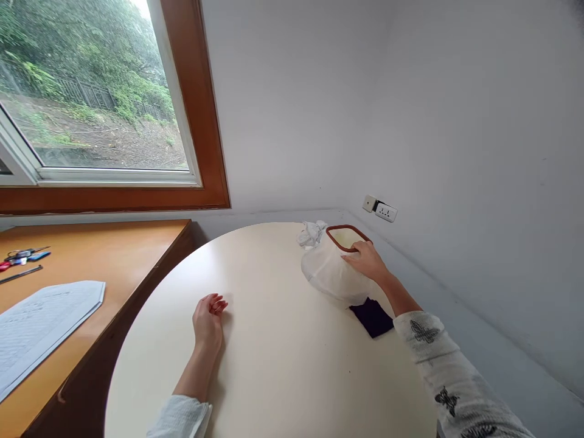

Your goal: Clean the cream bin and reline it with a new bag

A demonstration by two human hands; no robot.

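At the far right of the round table, my right hand (pixel 365 260) pinches the near edge of a brown embroidery hoop (pixel 350 248) with rounded corners. Pale cloth (pixel 322 267) is stretched in the hoop and spreads out around it over the tabletop. A folded dark navy cloth (pixel 373 319) lies under my right wrist, partly beneath the pale cloth's edge. My left hand (pixel 208 317) rests on the table at the left, holding nothing, its fingers loosely curled and slightly apart.
Crumpled white material (pixel 312 233) lies behind the hoop. The round cream table (pixel 274 365) stands beside a wooden desk (pixel 137 255) bearing papers (pixel 50 322), scissors (pixel 25 253) and a dark pen-like stick (pixel 20 275). Walls and a socket (pixel 385 212) border the right.
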